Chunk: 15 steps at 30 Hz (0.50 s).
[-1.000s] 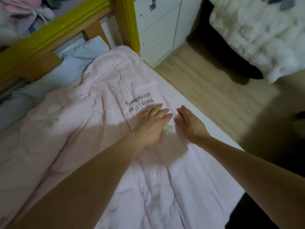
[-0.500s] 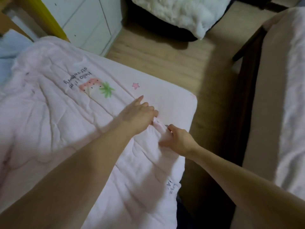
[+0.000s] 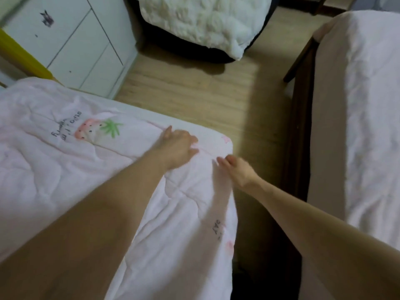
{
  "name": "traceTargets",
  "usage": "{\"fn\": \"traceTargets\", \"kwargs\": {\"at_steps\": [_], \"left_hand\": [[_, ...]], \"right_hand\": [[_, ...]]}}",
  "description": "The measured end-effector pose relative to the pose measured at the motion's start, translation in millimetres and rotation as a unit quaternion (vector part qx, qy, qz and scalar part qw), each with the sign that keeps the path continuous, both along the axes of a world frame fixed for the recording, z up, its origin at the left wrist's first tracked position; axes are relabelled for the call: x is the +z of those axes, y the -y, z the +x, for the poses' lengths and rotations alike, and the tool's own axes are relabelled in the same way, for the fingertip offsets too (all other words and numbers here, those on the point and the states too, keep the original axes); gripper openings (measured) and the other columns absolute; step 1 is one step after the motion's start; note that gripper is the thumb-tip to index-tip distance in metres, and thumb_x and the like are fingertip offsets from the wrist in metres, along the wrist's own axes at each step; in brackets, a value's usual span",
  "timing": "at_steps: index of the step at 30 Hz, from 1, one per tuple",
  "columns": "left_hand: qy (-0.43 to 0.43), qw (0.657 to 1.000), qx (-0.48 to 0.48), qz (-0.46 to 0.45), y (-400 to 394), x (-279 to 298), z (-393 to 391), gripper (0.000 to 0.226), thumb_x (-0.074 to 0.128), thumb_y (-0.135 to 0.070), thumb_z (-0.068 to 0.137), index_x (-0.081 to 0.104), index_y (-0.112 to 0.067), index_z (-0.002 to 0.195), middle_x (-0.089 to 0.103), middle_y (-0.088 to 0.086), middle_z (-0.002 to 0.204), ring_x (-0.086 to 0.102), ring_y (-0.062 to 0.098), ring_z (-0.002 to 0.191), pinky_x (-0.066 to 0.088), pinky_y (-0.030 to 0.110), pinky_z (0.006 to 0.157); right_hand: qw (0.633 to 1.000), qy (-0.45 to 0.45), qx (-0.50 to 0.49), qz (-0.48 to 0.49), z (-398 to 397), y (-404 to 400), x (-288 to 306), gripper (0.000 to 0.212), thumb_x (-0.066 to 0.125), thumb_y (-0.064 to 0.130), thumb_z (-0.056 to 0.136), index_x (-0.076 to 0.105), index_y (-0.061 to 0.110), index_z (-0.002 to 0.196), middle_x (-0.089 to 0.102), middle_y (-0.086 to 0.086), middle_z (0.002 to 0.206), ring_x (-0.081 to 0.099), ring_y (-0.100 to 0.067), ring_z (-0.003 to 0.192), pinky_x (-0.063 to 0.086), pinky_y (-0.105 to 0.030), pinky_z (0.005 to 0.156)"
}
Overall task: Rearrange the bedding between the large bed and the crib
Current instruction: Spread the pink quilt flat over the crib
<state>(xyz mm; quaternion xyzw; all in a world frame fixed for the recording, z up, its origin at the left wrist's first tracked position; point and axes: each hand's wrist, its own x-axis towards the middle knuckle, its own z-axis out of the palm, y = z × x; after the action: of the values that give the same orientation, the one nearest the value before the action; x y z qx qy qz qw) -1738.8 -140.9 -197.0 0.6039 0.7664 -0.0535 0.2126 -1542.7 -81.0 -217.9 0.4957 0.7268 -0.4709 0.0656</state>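
At the near corner of the small bed, the pink quilt with the strawberry print lies spread across the mattress, its edge hanging over the side toward the floor. The left hand rests on the quilt with fingers mostly flat, holding nothing that I can see. The right hand is at the quilt's edge, fingers bent toward the cloth; the blur hides whether they pinch it or only touch. The risk, as I judge it, is a weak hold: if only a thin fold is caught, the quilt could slip free on lifting and slide onto the floor between this bed and the large bed to the right. Pulling from one corner could also bunch the padding unevenly.
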Motion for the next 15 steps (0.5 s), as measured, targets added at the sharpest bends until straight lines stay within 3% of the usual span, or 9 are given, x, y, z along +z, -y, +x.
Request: {"fn": "traceTargets", "kwargs": {"at_steps": [2,4,6,8,13,15], "left_hand": [[0.031,0.999,-0.036,-0.025,3,-11,6,0.046,0.049,-0.044,0.095,0.046,-0.024,0.136,0.046,0.002,0.132,0.040,0.022,0.129,0.006,0.044,0.118],[0.014,0.999,-0.043,0.011,-7,-18,9,0.029,0.051,-0.036,0.096,0.055,-0.021,0.120,0.053,0.001,0.119,0.047,0.020,0.120,0.011,0.040,0.117],[0.017,0.998,-0.024,0.060,-18,-21,12,0.013,0.051,-0.023,0.096,0.059,-0.017,0.105,0.057,0.002,0.108,0.054,0.021,0.110,0.016,0.035,0.115],[0.008,0.996,0.006,0.091,-31,-26,10,0.011,0.051,-0.012,0.094,0.060,-0.014,0.100,0.057,0.004,0.105,0.057,0.025,0.104,0.023,0.035,0.112],[0.031,0.971,0.121,0.205,-72,-24,1,0.006,0.054,-0.008,0.091,0.060,-0.009,0.091,0.055,0.012,0.099,0.051,0.034,0.093,0.041,0.043,0.085],[0.033,0.969,0.138,0.202,-89,-23,1,0.008,0.054,-0.011,0.092,0.062,-0.009,0.093,0.058,0.013,0.101,0.052,0.033,0.097,0.038,0.041,0.088]], "right_hand": [[0.996,-0.003,-0.001,-0.086,11,9,-13,0.043,0.044,0.049,0.095,0.060,0.009,0.101,0.065,-0.006,0.097,0.062,-0.025,0.089,0.052,-0.039,0.082],[0.994,-0.001,0.012,-0.106,14,6,-23,0.035,0.047,0.042,0.096,0.062,0.010,0.097,0.067,-0.006,0.094,0.065,-0.024,0.086,0.055,-0.042,0.083],[0.998,-0.028,-0.023,-0.058,8,-1,-23,0.033,0.045,0.031,0.098,0.061,0.003,0.090,0.066,-0.010,0.084,0.064,-0.028,0.077,0.055,-0.045,0.078],[0.997,-0.047,-0.060,0.016,-4,-12,-21,0.033,0.042,0.029,0.101,0.059,0.003,0.088,0.064,-0.010,0.081,0.063,-0.027,0.074,0.055,-0.044,0.075],[0.978,-0.089,-0.079,0.170,-38,-66,-19,0.035,0.041,0.026,0.100,0.052,0.008,0.073,0.060,-0.007,0.073,0.055,-0.022,0.066,0.047,-0.040,0.062],[0.975,-0.076,-0.050,0.204,-45,-95,-24,0.036,0.041,0.027,0.100,0.051,0.010,0.069,0.059,-0.008,0.073,0.054,-0.024,0.067,0.043,-0.036,0.060]]}}
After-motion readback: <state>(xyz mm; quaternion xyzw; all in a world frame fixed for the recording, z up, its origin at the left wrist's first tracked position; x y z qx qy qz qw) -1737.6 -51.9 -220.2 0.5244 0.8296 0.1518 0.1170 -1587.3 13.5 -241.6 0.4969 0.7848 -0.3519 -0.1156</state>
